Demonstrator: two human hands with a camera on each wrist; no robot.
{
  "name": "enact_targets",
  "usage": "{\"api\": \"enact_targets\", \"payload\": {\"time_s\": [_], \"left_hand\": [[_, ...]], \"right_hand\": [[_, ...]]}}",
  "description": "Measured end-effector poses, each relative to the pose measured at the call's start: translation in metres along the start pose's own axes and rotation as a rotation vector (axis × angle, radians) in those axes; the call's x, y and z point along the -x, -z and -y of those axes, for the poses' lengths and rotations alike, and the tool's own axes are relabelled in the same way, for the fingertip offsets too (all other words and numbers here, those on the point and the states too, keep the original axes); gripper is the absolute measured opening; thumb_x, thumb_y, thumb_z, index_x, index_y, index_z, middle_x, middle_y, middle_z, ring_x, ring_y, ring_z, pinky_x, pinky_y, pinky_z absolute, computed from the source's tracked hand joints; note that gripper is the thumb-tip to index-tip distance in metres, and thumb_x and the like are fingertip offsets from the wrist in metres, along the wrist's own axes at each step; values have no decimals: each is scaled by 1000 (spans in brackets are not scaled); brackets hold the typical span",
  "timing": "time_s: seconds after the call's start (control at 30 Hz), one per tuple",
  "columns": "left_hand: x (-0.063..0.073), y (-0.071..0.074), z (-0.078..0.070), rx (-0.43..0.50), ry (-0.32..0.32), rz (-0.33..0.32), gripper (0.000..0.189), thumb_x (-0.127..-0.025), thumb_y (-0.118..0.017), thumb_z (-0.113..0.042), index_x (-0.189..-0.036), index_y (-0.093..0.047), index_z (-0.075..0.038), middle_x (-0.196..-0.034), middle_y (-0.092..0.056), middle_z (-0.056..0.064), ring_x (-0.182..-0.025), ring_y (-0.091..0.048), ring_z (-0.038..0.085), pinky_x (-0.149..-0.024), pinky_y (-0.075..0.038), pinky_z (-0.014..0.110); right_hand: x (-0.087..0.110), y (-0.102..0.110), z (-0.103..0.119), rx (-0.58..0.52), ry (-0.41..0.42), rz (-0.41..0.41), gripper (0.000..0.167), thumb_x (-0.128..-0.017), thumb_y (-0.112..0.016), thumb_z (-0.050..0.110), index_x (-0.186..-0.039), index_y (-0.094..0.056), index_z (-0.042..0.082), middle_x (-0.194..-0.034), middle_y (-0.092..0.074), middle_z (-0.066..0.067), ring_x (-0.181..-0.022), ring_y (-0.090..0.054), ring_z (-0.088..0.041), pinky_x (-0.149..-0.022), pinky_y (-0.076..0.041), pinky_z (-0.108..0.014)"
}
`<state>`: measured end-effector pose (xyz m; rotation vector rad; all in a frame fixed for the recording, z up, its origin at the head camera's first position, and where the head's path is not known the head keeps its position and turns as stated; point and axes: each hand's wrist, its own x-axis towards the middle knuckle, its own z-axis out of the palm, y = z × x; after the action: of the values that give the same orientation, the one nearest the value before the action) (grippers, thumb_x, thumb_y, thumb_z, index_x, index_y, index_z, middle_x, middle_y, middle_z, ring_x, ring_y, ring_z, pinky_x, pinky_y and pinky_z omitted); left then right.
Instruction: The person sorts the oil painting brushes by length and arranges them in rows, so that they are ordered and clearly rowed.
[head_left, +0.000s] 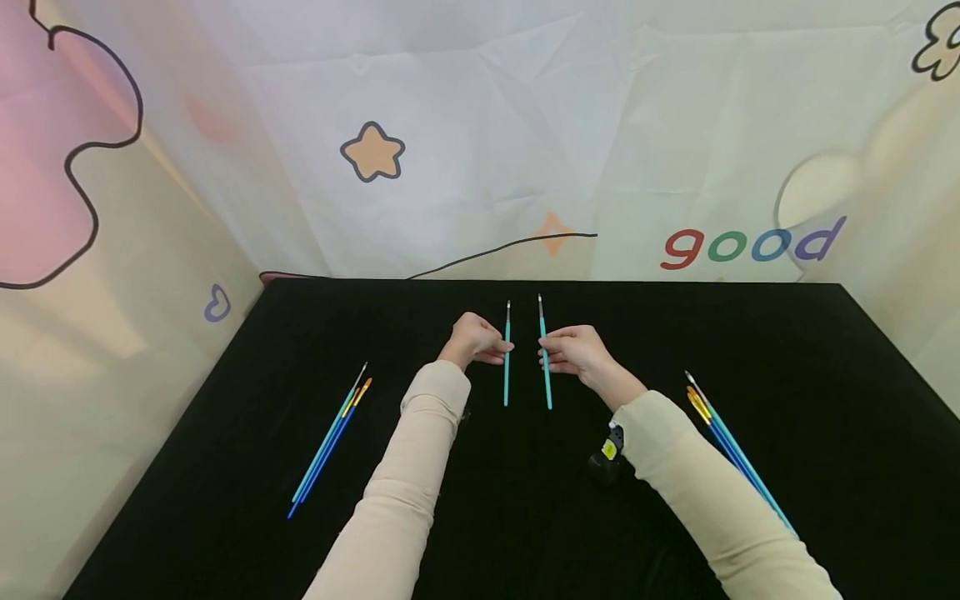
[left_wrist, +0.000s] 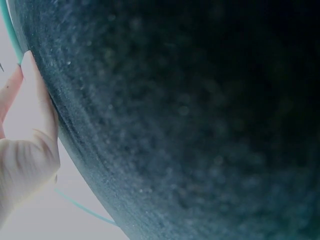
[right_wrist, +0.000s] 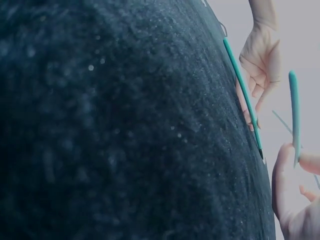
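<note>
Near the table's far middle, the left hand (head_left: pixel 480 339) pinches a slim turquoise paintbrush (head_left: pixel 507 379), tip pointing away. Just to its right, the right hand (head_left: pixel 581 354) pinches a matching turquoise paintbrush (head_left: pixel 547 385). The two brushes stand apart, nearly parallel. In the left wrist view, the left hand (left_wrist: pixel 32 135) has thumb and finger on the turquoise handle (left_wrist: pixel 9 30) at the left edge. The right wrist view shows the right hand (right_wrist: pixel 295 200) pinching its brush (right_wrist: pixel 294 110), and beyond it the left hand (right_wrist: pixel 262 60) with the other brush (right_wrist: pixel 240 82).
A bundle of blue and turquoise paintbrushes (head_left: pixel 326 454) lies on the black tabletop (head_left: pixel 525 517) at left. A similar bundle (head_left: pixel 723 437) lies at right, partly behind the right sleeve. A printed cloth backdrop (head_left: pixel 480 108) stands behind the table.
</note>
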<state>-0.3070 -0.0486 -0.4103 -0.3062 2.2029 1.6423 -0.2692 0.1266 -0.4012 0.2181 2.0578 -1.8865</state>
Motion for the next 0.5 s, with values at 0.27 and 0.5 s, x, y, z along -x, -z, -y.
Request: {"api": "enact_targets", "payload": {"time_s": [0.27, 0.5], "left_hand": [[1, 0, 1, -2, -14, 2, 17, -74, -72, 1, -88, -66, 7, -79, -66, 14, -56, -61, 15, -58, -55, 28], [-2, -2, 1, 3, -5, -15, 18, -73, -73, 1, -87, -66, 7, -77, -65, 13, -55, -62, 14, -57, -55, 27]], "right_hand": [[-3, -2, -1, 16, 6, -7, 29, -90, -55, 7, -113, -53, -11, -74, -62, -5, -61, -61, -12, -58, -54, -22], [-8, -5, -4, 37, 27, -16, 28, -90, -56, 7, -110, -55, -12, -74, -62, -5, -59, -60, -11, -56, -54, -23]]}}
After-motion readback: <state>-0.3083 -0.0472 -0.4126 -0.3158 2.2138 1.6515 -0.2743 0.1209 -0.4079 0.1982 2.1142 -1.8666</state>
